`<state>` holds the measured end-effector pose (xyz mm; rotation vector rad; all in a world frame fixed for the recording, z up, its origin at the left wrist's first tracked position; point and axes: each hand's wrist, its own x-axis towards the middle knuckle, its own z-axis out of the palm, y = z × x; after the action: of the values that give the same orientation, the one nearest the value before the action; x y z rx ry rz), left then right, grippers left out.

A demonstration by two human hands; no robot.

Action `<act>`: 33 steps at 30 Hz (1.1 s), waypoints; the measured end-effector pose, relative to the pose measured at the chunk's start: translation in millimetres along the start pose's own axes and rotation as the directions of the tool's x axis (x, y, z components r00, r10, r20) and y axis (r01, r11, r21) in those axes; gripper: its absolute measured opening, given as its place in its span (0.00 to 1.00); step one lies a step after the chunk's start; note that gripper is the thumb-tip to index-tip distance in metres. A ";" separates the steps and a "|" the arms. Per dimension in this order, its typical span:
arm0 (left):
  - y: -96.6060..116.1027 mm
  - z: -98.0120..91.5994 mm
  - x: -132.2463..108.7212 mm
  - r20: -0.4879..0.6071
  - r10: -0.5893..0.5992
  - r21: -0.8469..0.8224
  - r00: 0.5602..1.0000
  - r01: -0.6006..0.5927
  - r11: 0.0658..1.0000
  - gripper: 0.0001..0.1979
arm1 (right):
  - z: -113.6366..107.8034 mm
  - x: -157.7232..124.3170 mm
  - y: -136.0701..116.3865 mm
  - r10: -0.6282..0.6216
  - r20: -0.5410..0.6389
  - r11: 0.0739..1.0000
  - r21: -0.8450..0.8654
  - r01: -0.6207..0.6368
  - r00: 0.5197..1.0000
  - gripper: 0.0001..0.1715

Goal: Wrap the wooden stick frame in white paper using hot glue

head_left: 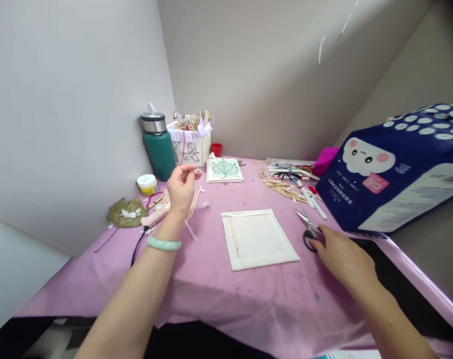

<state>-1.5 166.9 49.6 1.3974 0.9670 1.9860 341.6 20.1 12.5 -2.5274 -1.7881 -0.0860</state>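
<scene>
My left hand (pixel 181 187) is raised above the pink tablecloth (pixel 211 294), its fingertips pinched on something small and pale that I cannot make out. A green bangle circles that wrist. Just past it lie thin wooden sticks (pixel 194 202) and a pink glue gun (pixel 155 215). My right hand (pixel 340 257) rests on the cloth, fingers curled down onto the black handles of a pair of scissors (pixel 307 227). Between the hands lies a white canvas panel (pixel 258 238) with one stick along its left edge.
At the back stand a teal flask (pixel 159 147), a white box of sticks (pixel 191 139), a red cup (pixel 216 149) and a leaf picture (pixel 224 169). Markers and sticks (pixel 291 184) lie at right beside a large blue tissue pack (pixel 398 172). A dried leaf (pixel 127 212) lies left.
</scene>
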 end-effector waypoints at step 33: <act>14.4 41.2 -48.1 0.591 -0.584 0.806 0.556 -0.387 0.448 0.07 | -13.2 -32.7 -54.3 -0.062 0.042 0.992 0.110 0.058 0.997 0.12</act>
<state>53.1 132.5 42.3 2.3776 1.5959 0.2248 279.2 6.6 23.6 -2.4206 -1.8318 0.0656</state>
